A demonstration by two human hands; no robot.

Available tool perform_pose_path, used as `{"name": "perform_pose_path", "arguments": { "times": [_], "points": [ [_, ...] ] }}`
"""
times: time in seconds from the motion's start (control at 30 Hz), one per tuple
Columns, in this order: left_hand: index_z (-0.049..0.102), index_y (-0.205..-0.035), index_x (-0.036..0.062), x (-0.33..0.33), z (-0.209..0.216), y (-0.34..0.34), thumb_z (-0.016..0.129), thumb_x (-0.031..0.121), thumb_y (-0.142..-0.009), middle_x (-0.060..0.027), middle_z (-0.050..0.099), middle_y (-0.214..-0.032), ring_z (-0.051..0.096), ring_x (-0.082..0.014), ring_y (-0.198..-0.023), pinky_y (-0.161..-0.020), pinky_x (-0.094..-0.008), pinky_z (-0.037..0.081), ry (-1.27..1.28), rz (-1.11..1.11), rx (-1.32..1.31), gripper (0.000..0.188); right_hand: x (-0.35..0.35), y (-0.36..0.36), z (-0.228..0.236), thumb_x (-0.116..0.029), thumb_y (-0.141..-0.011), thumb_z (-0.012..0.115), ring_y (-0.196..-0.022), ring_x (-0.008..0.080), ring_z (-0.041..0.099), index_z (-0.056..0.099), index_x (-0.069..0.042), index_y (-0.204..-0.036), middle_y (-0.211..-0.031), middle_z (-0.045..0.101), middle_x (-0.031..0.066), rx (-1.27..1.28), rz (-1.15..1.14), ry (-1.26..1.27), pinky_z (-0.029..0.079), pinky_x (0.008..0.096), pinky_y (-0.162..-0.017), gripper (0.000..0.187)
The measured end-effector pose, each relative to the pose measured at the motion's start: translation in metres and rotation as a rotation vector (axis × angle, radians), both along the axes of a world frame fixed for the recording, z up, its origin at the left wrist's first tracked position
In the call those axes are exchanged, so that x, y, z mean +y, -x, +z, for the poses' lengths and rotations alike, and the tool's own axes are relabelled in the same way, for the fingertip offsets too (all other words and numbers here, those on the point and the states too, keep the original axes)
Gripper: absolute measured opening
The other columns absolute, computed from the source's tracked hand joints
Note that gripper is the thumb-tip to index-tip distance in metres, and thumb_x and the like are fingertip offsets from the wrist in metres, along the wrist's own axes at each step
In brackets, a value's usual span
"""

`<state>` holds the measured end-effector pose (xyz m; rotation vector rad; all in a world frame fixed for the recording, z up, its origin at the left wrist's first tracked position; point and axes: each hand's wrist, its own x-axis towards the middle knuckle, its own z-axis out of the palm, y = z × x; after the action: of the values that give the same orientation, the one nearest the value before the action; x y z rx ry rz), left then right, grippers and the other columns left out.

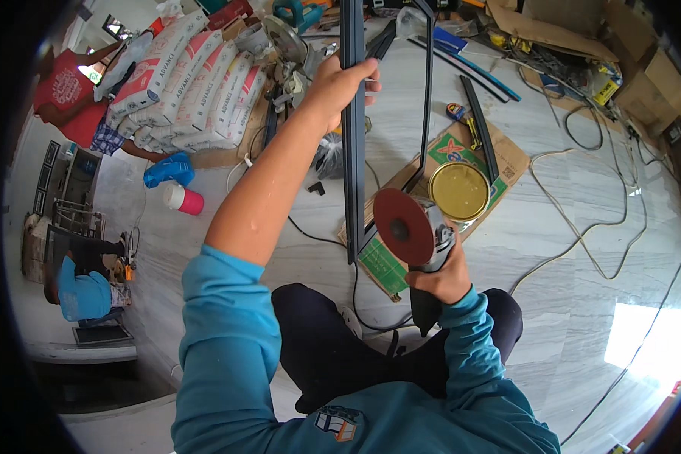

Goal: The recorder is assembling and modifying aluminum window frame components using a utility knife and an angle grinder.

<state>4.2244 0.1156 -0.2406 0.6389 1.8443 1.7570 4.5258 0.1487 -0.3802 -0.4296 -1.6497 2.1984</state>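
My left hand is wrapped round one long side of a black metal frame, which stands upright before me. The frame's lower corner is down by a flattened cardboard sheet on the floor. In my right hand is an angle grinder with a reddish-brown disc turned toward the frame. Close to the frame's lower corner, the disc overlaps it in view; I cannot tell whether they touch. Just beyond the grinder sits a round tin with a gold top.
A tape measure and a dark metal strip lie past the tin. Cables snake across the tiled floor at right. Stacked sacks stand at far left, near a person in red. Another person in blue crouches lower left.
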Motion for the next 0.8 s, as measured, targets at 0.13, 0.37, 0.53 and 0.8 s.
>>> {"name": "perform_pose_path", "arguments": {
  "times": [0.13,0.37,0.53,0.8],
  "points": [
    [0.058,-0.101,0.0056,-0.009,-0.016,-0.006,0.063,0.016,-0.093,-0.0046,0.061,-0.081,0.061,-0.0144,-0.069,-0.061,-0.0320,0.053,0.009,-0.005,0.046,0.014,-0.007,0.000,-0.020,0.001,-0.052,0.083,-0.108,0.0184,0.058,0.036,0.001,-0.138,-0.119,0.059,0.0086,-0.010,0.050,-0.027,0.045,0.0322,-0.098,0.098],
    [0.053,-0.120,0.0024,-0.008,-0.020,0.009,0.063,0.012,-0.087,-0.0030,0.055,-0.076,0.055,-0.0121,-0.061,-0.053,-0.0300,0.049,-0.074,0.030,0.078,0.035,-0.016,0.003,-0.025,0.001,-0.054,0.082,-0.105,0.0186,0.059,0.036,0.000,-0.138,-0.115,0.060,0.0087,-0.070,0.124,0.068,0.046,0.0322,-0.096,0.096],
    [0.054,-0.104,0.0041,-0.004,-0.018,0.012,0.063,0.013,-0.086,-0.0032,0.056,-0.077,0.055,-0.0116,-0.061,-0.053,-0.0299,0.049,-0.058,0.024,0.080,0.021,-0.021,0.007,-0.038,0.001,-0.054,0.082,-0.103,0.0187,0.059,0.035,0.000,-0.138,-0.114,0.060,0.0094,-0.051,0.118,-0.005,0.047,0.0324,-0.094,0.097],
    [0.054,-0.084,0.0049,0.004,-0.019,0.015,0.063,0.014,-0.085,-0.0032,0.055,-0.074,0.055,-0.0116,-0.060,-0.052,-0.0296,0.049,-0.039,0.092,0.071,0.013,-0.022,0.010,-0.048,-0.001,-0.055,0.082,-0.099,0.0194,0.060,0.034,0.000,-0.139,-0.110,0.061,0.0093,-0.060,0.118,-0.056,0.047,0.0322,-0.092,0.097]
  ]
}}
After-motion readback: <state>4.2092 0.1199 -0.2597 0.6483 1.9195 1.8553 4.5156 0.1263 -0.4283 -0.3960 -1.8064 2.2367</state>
